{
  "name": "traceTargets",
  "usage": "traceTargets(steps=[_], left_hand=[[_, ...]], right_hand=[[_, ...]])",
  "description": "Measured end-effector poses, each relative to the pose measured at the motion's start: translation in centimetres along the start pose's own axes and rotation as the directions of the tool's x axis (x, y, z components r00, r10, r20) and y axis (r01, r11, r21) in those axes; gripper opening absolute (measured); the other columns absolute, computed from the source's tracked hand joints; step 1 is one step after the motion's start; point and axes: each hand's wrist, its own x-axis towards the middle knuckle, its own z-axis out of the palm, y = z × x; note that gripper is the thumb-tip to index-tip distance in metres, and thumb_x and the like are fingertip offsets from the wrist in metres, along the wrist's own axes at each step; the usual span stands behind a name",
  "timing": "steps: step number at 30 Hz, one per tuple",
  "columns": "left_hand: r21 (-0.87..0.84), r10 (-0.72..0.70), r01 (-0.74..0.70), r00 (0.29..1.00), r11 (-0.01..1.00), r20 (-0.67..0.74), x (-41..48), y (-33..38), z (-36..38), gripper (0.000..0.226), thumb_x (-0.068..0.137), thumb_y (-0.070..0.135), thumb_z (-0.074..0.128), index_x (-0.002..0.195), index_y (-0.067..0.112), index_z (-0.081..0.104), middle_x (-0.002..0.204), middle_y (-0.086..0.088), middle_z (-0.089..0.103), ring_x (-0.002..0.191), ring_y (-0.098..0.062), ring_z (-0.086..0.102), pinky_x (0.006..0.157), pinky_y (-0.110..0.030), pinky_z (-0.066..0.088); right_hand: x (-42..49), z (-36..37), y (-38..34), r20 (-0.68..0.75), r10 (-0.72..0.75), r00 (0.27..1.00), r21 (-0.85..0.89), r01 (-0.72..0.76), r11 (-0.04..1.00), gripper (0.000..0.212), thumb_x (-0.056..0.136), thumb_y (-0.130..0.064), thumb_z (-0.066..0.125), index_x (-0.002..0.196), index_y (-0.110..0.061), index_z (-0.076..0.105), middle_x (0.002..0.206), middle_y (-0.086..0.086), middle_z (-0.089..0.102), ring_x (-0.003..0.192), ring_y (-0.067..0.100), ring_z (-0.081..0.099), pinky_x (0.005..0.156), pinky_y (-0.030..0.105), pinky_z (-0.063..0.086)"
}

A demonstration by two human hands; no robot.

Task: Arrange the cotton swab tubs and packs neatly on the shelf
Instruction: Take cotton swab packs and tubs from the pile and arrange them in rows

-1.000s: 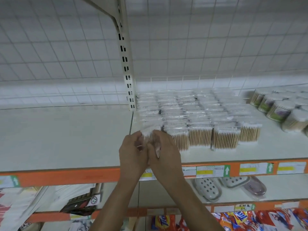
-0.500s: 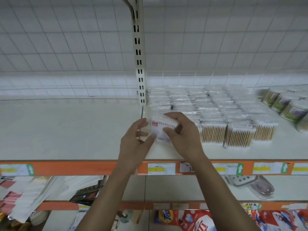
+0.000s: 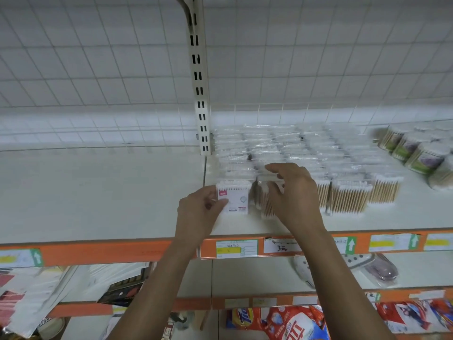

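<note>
Where the labelled pack (image 3: 236, 198) stands: upright on the shelf (image 3: 98, 192), at the front-left corner of the block of packs, near the foot of the slotted post (image 3: 199, 94), pink-and-white label facing out.
Change: half a second ago both hands held it in the air in front of the row; now it is set down and only one hand keeps it.
Left hand (image 3: 199, 214): fingers (image 3: 218, 204) curled round the pack's left edge, thumb on its face.
Right hand (image 3: 294, 197): it has let go and moved over the neighbouring pack (image 3: 263, 202); its fingers (image 3: 274, 168) are half-curled and spread, gripping nothing I can see. Blur hides whether they touch.
Meaning: I'd say this pack is placed and only wants squaring with its row.
Other stock: rows of clear packs (image 3: 343, 153) run back to the wire; round tubs (image 3: 416, 153) cluster at the far right, well apart from the hands.
Shelf front: orange rail (image 3: 122, 251) with price tags (image 3: 236, 249).
Room: white wire-grid backing (image 3: 98, 57); detergent bags (image 3: 289, 322) on the shelf below.
</note>
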Motion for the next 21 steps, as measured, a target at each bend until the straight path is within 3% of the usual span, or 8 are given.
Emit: traceTargets(steps=[6,15,18,21], left_hand=[[0.052,0.011,-0.011,1.000,0.999,0.010,0.3,0.5,0.8,0.019,0.085,0.025,0.067,0.104,0.025,0.070,0.094,0.011,0.072,0.074,0.000,0.061,0.068,-0.001,0.039],[0.060,0.020,-0.018,0.999,0.998,-0.028,0.0,0.5,1.6,0.027,0.083,0.024,0.071,0.108,0.016,0.066,0.097,0.002,0.073,0.082,-0.012,0.068,0.083,-0.033,0.053],[0.081,0.020,-0.016,0.999,0.997,-0.042,-0.1,0.7,1.6,0.041,0.082,0.027,0.072,0.118,0.015,0.058,0.099,0.003,0.069,0.078,-0.011,0.066,0.081,-0.029,0.052],[0.110,0.009,0.001,0.996,0.994,-0.085,-0.6,0.9,1.7,0.048,0.080,0.029,0.074,0.120,0.017,0.051,0.096,0.005,0.060,0.066,-0.003,0.057,0.069,-0.023,0.043]], right_hand=[[-0.9,0.2,1.0,-0.027,0.021,0.999,-0.083,-0.023,0.996,0.033,0.073,0.007,0.062,0.101,-0.006,0.070,0.098,0.012,0.068,0.088,0.035,0.058,0.077,0.030,0.041],[-2.2,0.9,1.1,0.006,0.037,0.999,-0.124,-0.035,0.992,0.026,0.076,-0.009,0.071,0.102,-0.006,0.069,0.099,0.013,0.060,0.091,0.034,0.056,0.078,0.031,0.043],[-2.5,1.1,1.0,-0.012,0.062,0.998,-0.114,-0.063,0.991,0.029,0.071,-0.017,0.077,0.098,-0.009,0.067,0.098,0.010,0.058,0.091,0.031,0.053,0.074,0.030,0.042],[-3.0,1.5,0.9,-0.076,0.081,0.994,-0.148,-0.092,0.985,0.032,0.066,-0.022,0.081,0.088,-0.009,0.063,0.094,0.010,0.055,0.087,0.030,0.051,0.067,0.034,0.047]])
